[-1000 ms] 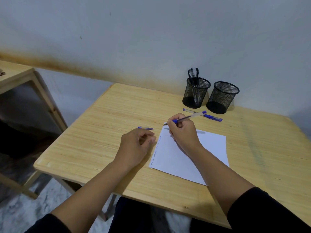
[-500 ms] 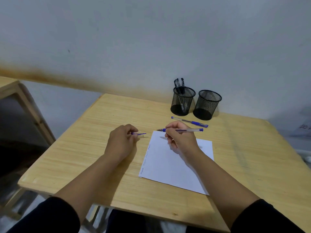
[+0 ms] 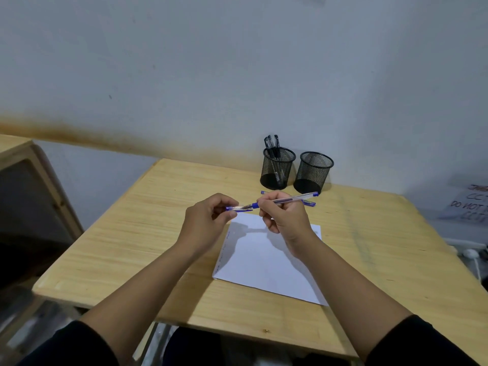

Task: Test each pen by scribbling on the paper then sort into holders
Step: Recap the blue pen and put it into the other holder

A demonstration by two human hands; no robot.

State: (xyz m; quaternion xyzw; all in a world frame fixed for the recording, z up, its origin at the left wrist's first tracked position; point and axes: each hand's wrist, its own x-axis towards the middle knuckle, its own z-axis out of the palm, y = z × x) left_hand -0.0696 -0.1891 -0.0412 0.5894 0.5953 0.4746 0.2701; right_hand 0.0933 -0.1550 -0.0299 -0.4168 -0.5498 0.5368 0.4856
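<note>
My right hand (image 3: 284, 219) grips a clear blue pen (image 3: 293, 199) above the white paper (image 3: 266, 262), its tip pointing left. My left hand (image 3: 204, 224) pinches the blue pen cap (image 3: 237, 208), whose open end meets the pen's tip. Small blue scribbles run down the paper's left edge. A second blue pen (image 3: 308, 202) lies on the table behind my right hand, mostly hidden. Two black mesh holders stand at the back: the left holder (image 3: 277, 169) has black pens in it, the right holder (image 3: 313, 172) looks empty.
The wooden table (image 3: 137, 239) stands against a grey wall. Another wooden table (image 3: 15, 151) is at the far left. A handwritten sign (image 3: 470, 204) sits low on the right, with a white cable and plug below it.
Both hands rose off the table and came together. The pen swung level and its tip now meets the cap in my left hand. The camera tilted up.
</note>
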